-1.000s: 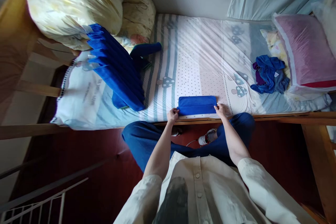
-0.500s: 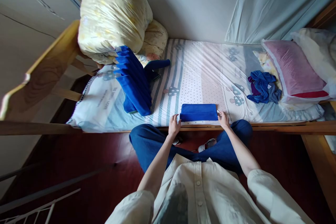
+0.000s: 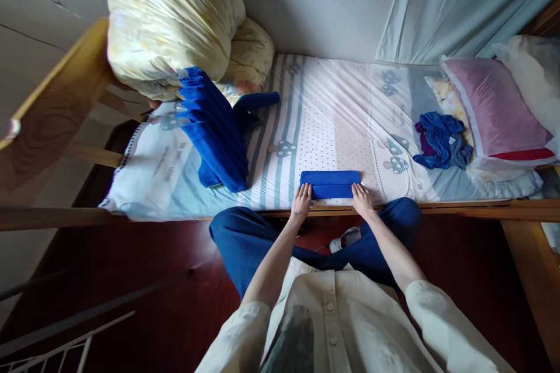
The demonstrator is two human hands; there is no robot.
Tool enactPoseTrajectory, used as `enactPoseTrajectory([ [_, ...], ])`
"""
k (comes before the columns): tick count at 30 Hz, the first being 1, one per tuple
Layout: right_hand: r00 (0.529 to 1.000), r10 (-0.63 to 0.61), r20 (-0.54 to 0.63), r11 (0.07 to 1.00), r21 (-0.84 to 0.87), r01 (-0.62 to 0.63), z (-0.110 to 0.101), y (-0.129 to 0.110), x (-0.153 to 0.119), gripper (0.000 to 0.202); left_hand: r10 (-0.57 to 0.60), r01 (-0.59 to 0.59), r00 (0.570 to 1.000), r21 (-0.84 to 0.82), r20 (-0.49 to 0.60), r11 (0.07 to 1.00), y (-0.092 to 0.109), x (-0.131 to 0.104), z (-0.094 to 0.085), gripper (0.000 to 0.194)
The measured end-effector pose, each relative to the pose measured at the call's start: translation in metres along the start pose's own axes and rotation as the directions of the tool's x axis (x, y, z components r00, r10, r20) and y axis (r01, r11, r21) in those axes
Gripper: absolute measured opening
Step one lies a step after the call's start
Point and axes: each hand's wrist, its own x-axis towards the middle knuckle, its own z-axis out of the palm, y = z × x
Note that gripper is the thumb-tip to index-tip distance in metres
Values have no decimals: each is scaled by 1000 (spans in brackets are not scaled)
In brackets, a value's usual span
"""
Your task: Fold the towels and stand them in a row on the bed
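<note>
Patterned bedding (image 3: pixel 317 128) is stretching out below a pale wall (image 3: pixel 315 6), with a row of blue cloths (image 3: pixel 215 131) leaning at the person's left. Just inside the bedding's near edge, a folded blue cloth (image 3: pixel 331 182) is lying flat straight ahead, its long axis running left to right along that edge, with the left hand (image 3: pixel 301 201) and the right hand (image 3: pixel 362 199) resting at its opposite ends, neither clearly nearer. Both are laying their fingers, straight and close together, over its near corners; whether the thumbs are tucking underneath, I cannot tell.
</note>
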Motion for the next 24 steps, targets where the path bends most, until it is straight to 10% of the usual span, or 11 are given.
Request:
enactPoseTrajectory([
  [10, 998, 65, 24, 992, -108, -62, 5, -15, 18, 62, 6, -7, 999, 32, 33, 999, 2, 11, -5, 66],
  [24, 999, 5, 37, 993, 116, -9, -7, -10, -29, 61, -42, 40, 999, -142, -8, 989, 8, -30, 2, 65],
])
